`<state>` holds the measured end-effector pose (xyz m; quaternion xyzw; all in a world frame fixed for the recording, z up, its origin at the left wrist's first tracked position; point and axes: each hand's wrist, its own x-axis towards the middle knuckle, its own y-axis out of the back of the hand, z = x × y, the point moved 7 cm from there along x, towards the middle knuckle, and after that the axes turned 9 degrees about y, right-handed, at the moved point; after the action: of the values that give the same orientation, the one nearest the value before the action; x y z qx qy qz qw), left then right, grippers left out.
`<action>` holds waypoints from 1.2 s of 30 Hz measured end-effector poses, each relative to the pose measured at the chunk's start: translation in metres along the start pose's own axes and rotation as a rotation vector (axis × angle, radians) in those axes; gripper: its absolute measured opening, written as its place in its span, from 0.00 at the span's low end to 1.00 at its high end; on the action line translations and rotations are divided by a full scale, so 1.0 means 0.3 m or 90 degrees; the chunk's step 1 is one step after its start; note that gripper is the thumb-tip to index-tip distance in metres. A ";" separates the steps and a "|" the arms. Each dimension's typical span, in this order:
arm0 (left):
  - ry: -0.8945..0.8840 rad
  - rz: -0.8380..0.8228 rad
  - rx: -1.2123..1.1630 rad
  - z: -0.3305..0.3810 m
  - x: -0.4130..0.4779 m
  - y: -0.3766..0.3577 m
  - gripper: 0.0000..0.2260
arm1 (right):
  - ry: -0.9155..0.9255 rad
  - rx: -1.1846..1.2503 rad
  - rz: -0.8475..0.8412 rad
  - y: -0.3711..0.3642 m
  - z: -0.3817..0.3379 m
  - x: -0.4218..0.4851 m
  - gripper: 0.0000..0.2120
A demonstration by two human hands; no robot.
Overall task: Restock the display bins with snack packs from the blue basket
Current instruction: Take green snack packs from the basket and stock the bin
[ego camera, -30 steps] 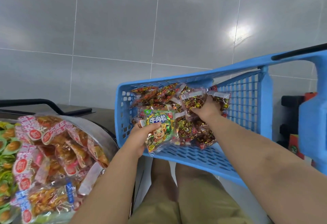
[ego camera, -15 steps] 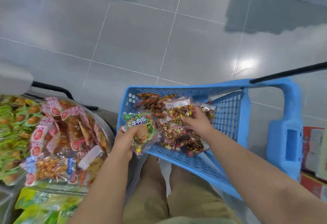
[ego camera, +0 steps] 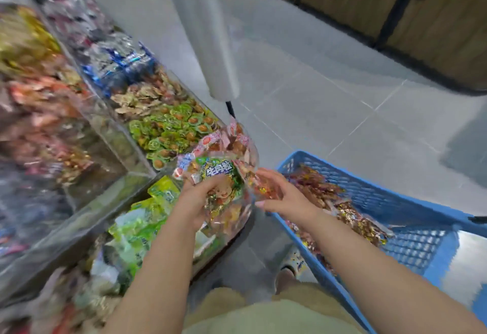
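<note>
My left hand (ego camera: pixel 196 201) grips a green snack pack (ego camera: pixel 220 172) with a cartoon face, over the curved clear display bin (ego camera: pixel 250 146) of red-and-white packs. My right hand (ego camera: pixel 286 199) is just to its right and pinches a clear pack with red contents (ego camera: pixel 261 186) at the basket's left edge. The blue basket (ego camera: pixel 374 188) stands at the right and holds several red and gold snack packs (ego camera: pixel 324 194). Motion blur smears the bins on the left.
Clear bins run along the left, with green round packs (ego camera: pixel 171 130), brown snacks (ego camera: pixel 147 93) and blue-wrapped sweets (ego camera: pixel 118 62). A roll of plastic bags (ego camera: pixel 203 30) stands on a pole behind them. Yellow-green packs (ego camera: pixel 142 217) fill a lower bin. Wooden shelving (ego camera: pixel 421 17) lines the far right.
The view swung left from the basket to the display bins. Both hands came out of the basket toward the curved bin, the left still with the green pack, the right carrying a clear red pack.
</note>
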<state>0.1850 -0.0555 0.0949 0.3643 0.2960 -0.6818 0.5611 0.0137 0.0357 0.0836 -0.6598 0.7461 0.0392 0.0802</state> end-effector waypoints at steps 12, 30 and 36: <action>-0.126 0.099 -0.184 -0.091 -0.283 0.980 0.16 | -0.074 0.019 -0.111 -0.905 -0.066 0.090 0.26; -0.246 0.216 -0.295 -0.033 -0.414 1.540 0.36 | -0.047 0.113 -0.081 -1.280 -0.378 0.448 0.12; -0.303 0.173 -0.272 0.170 -0.373 1.554 0.46 | -0.040 -0.216 -0.151 -1.285 -0.405 0.677 0.20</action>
<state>0.6455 -0.1264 0.2186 0.1056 0.2413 -0.5892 0.7638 0.3637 -0.2318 0.1864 -0.7453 0.6433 0.1750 -0.0045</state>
